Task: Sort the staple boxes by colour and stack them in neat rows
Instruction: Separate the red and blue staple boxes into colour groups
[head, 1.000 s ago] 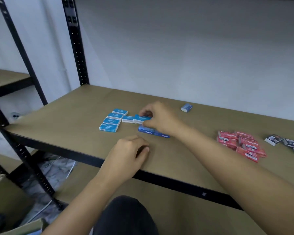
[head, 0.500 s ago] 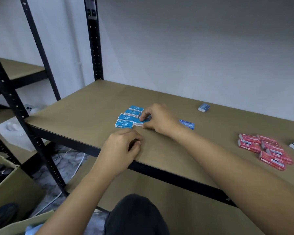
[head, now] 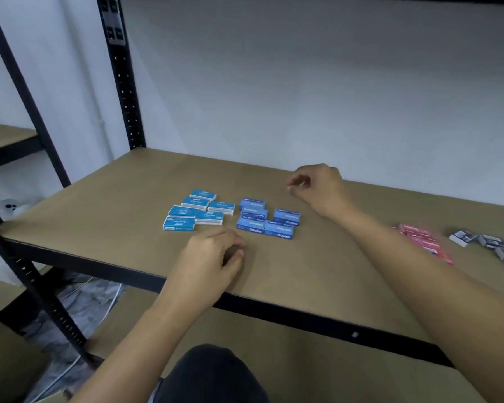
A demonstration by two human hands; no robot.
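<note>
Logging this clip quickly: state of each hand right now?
Left hand: open, loosely curled, empty.
Right hand: open, loosely curled, nothing seen in its grip.

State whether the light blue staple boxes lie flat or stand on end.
Flat: the light blue staple boxes rest on their broad faces on the shelf, printed tops facing up.
</note>
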